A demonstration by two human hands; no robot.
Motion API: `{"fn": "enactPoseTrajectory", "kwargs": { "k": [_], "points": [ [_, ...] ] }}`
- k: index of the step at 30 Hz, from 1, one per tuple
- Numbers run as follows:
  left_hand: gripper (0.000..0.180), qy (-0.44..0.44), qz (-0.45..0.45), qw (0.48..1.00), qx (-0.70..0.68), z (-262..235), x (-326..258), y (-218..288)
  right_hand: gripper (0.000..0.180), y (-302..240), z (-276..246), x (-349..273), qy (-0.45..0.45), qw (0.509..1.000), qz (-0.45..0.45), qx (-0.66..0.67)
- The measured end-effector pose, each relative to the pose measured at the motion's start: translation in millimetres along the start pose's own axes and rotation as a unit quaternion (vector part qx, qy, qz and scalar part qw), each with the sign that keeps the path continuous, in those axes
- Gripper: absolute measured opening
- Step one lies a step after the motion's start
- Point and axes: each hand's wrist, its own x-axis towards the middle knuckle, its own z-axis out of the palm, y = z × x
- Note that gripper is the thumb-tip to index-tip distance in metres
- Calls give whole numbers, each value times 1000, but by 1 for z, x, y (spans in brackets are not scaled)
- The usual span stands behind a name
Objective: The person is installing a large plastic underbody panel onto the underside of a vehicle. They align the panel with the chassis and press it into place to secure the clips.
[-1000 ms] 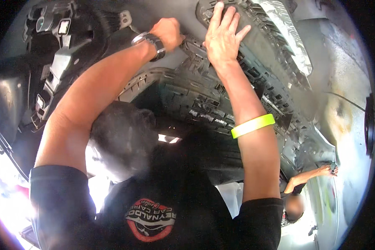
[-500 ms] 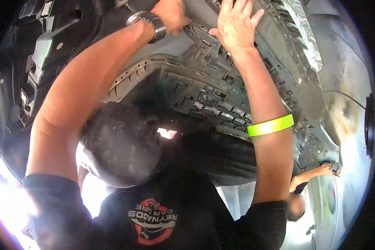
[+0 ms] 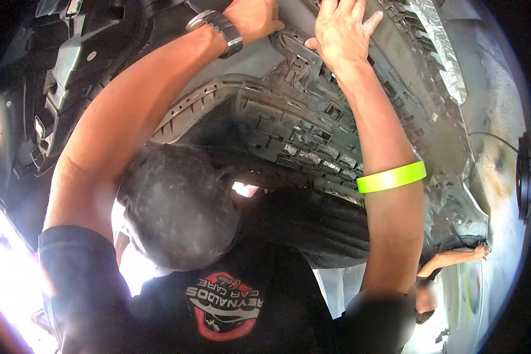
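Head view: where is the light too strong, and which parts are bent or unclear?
Head view: strong white glare burns out the lower left corner; the grey ribbed panel bends toward the rim through fisheye distortion; the left hand is cut by the top edge; the right hand looks sharp.

Carrier: grey plastic car panel [image 3: 259, 59], inner face toward cam, curved, ribbed w/ rows of small clip sockets. Silver foil strip [image 3: 439, 44] stuck along its upper-right part. Left hand [image 3: 251, 17] on panel at top edge, fingers partly cut off by frame. Right hand [image 3: 339, 32] just beside it, flat, fingers spread on the ribs. Dark bracket parts [image 3: 59, 76] at panel's left end.
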Motion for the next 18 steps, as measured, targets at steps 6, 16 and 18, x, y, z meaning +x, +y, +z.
{"fn": "enactPoseTrajectory", "kwargs": {
  "k": [6, 16, 18],
  "points": [
    [22, 1, 17, 992, 125, 7, 18, 3, 125, 11, 30, 11, 44, 999, -17, 14],
    [27, -83, 148, 964, 207, 11, 48, -14, 79, 9, 51, 15, 134, 990, -10, -36],
    [34, -63, 124, 971, 193, -2, 35, 20, 74, 16, 55, 13, 133, 990, -8, -37]
  ]
}}
